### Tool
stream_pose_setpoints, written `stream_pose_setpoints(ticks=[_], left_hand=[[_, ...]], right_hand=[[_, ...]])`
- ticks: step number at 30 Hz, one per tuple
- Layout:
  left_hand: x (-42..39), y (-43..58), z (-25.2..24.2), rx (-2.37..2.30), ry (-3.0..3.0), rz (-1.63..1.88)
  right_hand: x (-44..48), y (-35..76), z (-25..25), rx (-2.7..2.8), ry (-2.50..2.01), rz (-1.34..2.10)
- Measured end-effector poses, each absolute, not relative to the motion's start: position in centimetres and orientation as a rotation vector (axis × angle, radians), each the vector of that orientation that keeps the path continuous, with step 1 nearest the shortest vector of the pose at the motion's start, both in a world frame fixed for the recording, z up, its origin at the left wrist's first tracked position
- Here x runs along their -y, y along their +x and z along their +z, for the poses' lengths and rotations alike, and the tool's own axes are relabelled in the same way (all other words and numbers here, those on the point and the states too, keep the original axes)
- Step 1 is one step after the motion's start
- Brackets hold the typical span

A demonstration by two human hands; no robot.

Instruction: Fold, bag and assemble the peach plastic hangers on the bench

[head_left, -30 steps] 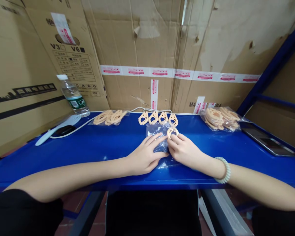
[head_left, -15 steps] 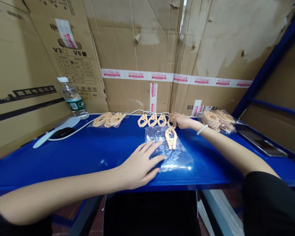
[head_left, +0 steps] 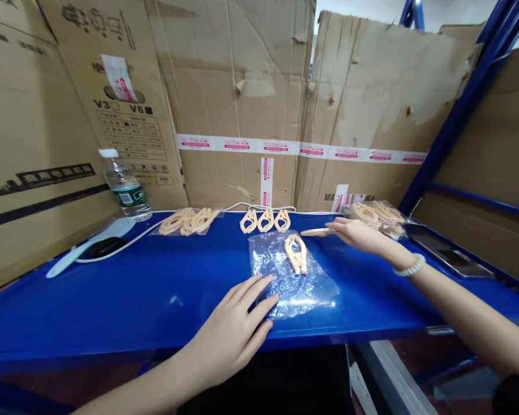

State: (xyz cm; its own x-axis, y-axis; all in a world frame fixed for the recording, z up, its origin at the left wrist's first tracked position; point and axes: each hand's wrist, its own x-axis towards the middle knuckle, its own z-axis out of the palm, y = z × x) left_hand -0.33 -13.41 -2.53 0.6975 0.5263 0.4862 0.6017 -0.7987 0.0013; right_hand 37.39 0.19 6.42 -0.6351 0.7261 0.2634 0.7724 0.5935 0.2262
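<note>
A clear plastic bag point(head_left: 285, 294) lies flat on the blue table, with one beige folded clothes hanger point(head_left: 296, 253) on its upper part. My left hand point(head_left: 237, 325) rests at the bag's left edge, fingers stretched and apart, holding nothing. To the right of the bag, my right hand point(head_left: 354, 233) pinches another folded hanger point(head_left: 315, 232), seen edge-on just above the table. Three more hangers stand in a row at the back: a left one point(head_left: 248, 221), a middle one point(head_left: 265, 221) and a right one point(head_left: 282, 221).
Bagged hangers lie at the back left point(head_left: 188, 222) and back right point(head_left: 378, 216). A water bottle point(head_left: 127, 193), a pale blue brush-like tool point(head_left: 86, 242) and a white cable point(head_left: 142, 233) are at left. A phone point(head_left: 450, 253) lies at right. Cardboard point(head_left: 242, 86) walls the back.
My right hand has taken the rightmost hanger from the back row and moved it right and toward me. My left hand has shifted slightly down and left, still at the bag.
</note>
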Motion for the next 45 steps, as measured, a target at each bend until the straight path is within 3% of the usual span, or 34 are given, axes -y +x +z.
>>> stream_pose_setpoints(ticks=[7,15,27,29,32,35,40,45], left_hand=[[14.8,1.9,-3.7,0.690,-2.560,-0.949],[14.9,3.6,-5.3,0.593,-2.433,-1.080],[15.0,3.6,-5.3,0.595,-2.396,-1.087],[15.0,3.5,-5.1,0.598,-2.404,-1.071],[15.1,3.2,-4.7,0.597,-2.446,-1.032],[15.3,3.1,-4.1,0.605,-2.528,-1.054],[15.2,2.7,-2.6,0.802,-2.532,-1.335],[14.5,2.1,-2.0,1.006,-2.541,-1.236]], right_hand=[[10.7,32.4,9.5,2.302,-0.712,-0.571],[17.5,26.1,7.4,2.769,-0.342,-0.623],[9.1,22.5,0.9,2.747,-0.482,-0.939],[8.9,22.5,1.5,2.772,-0.469,-0.837],[7.3,23.7,4.0,2.771,-0.417,-0.426],[2.2,25.4,6.3,2.475,-0.710,-0.128],[-8.9,26.6,5.8,2.700,-1.063,-0.135],[-12.9,26.8,3.7,2.943,-1.209,-0.216]])
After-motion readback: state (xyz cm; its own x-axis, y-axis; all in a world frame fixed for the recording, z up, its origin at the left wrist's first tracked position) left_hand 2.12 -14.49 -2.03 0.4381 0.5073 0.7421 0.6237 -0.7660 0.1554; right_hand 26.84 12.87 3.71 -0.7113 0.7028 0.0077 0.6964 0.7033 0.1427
